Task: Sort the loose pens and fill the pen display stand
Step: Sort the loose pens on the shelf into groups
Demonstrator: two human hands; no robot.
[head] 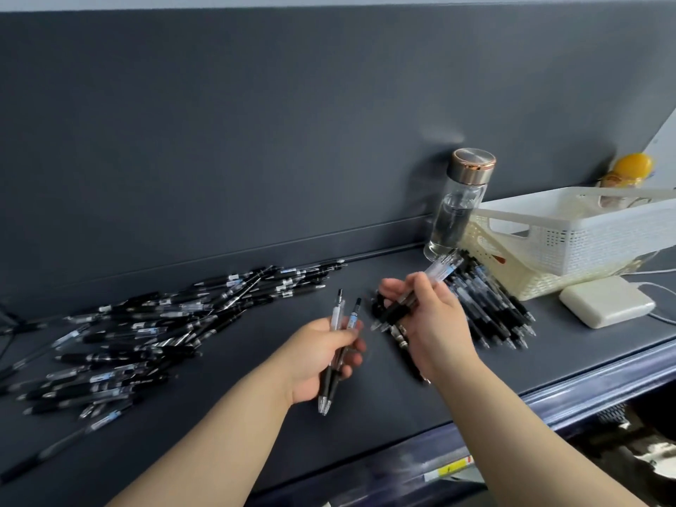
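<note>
Two pens, tips nearward (clickers away)

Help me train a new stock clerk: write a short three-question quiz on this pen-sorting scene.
1. True or false: the left hand holds nothing.
2. What stands just left of the white baskets? A) glass bottle B) mug C) stapler
3. Fill in: the wider spread of loose pens lies on the person's ____ side.
Key: 1 false, it grips two pens; 2 A; 3 left.
</note>
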